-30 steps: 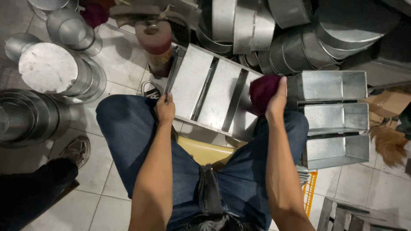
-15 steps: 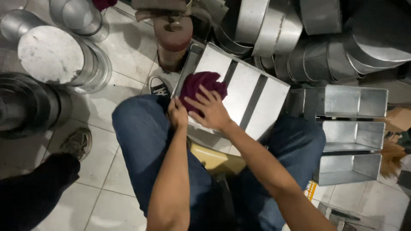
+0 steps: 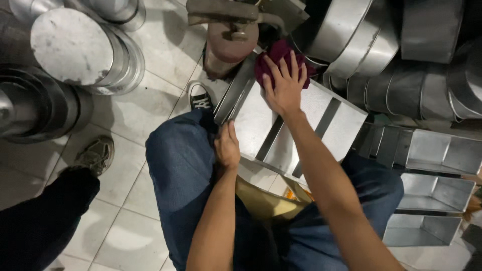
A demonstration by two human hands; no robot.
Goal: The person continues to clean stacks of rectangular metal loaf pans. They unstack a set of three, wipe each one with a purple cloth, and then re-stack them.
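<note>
Partly hidden: maroon cloth [image 3: 275, 55] under right hand [image 3: 284, 88].

Rectangular tray [image 3: 291, 128]: sheet metal, dull grey, smooth. Rag [image 3: 276, 57]: maroon cloth, soft, matt. Round tins [image 3: 70, 47]: metal, scuffed, faintly shiny. Floor tiles [image 3: 140, 105]: pale, glossy. Trousers [image 3: 181, 165]: blue denim, matt

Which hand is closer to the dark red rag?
The right hand. It lies flat on top of the dark red rag, pressing it on the metal tray. The left hand is far from the rag, gripping the tray's near edge by the knee.
</note>
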